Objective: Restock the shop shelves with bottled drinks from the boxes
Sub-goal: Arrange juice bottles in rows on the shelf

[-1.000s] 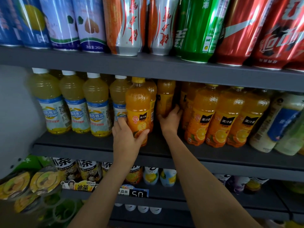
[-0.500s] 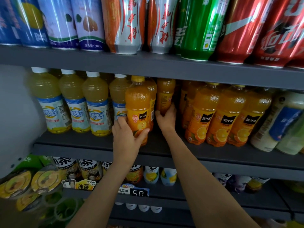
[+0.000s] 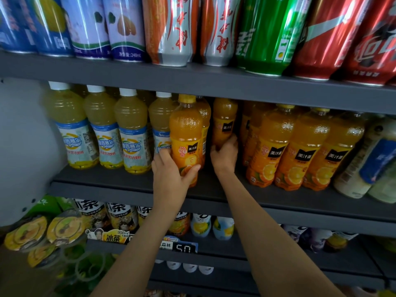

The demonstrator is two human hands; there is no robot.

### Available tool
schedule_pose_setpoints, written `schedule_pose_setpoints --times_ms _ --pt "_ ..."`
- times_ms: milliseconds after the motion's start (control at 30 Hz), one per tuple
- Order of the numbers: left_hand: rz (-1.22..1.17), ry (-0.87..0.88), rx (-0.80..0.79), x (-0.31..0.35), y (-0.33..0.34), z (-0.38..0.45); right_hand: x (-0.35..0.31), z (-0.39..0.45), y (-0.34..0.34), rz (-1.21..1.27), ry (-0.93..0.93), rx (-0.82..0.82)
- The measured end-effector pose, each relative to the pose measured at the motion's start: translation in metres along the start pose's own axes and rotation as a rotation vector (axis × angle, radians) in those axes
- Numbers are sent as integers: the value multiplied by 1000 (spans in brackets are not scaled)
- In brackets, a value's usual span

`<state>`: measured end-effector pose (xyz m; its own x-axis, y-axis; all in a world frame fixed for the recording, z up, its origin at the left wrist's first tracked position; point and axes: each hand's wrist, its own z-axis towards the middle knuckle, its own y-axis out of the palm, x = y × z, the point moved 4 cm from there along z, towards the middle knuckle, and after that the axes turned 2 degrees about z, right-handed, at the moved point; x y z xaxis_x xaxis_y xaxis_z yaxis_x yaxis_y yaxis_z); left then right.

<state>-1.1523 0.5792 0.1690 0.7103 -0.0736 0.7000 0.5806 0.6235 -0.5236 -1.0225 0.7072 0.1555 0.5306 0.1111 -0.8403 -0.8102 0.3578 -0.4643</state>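
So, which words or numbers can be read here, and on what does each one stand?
"净含量:240mL" on a blue-and-white can, top shelf.
"美汁源" on the orange juice bottles, also the one the left hand holds.
"冰茶" and "900ml" on a shelf tag.
"50" on a price display.
Small print on the pale-yellow bottles: too blurred to read.
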Motion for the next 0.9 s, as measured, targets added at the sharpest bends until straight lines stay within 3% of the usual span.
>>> schedule_pose_setpoints --times_ms 233,333,400,433,500,567,633,900 --pt "-12 7 -1 1 -1 0 -3 6 1 -94 103 116" --pt "-9 3 -7 1 0 1 -8 -2 -2 -23 110 143" --pt "-5 3 -9 1 0 1 -16 -17 -10 107 8 197" --pt "-4 5 -8 1 0 0 -19 -26 -14 180 -77 180" --pt "-2 10 -2 1 0 0 -25 -38 -14 309 -192 -68" --pt "0 5 -3 1 -1 0 -27 -43 -9 383 -149 -423" --pt "5 1 -9 3 -1 0 -30 -42 -6 399 -87 -582" --pt "42 -26 -32 5 -3 2 -21 -32 -32 266 -117 -440"
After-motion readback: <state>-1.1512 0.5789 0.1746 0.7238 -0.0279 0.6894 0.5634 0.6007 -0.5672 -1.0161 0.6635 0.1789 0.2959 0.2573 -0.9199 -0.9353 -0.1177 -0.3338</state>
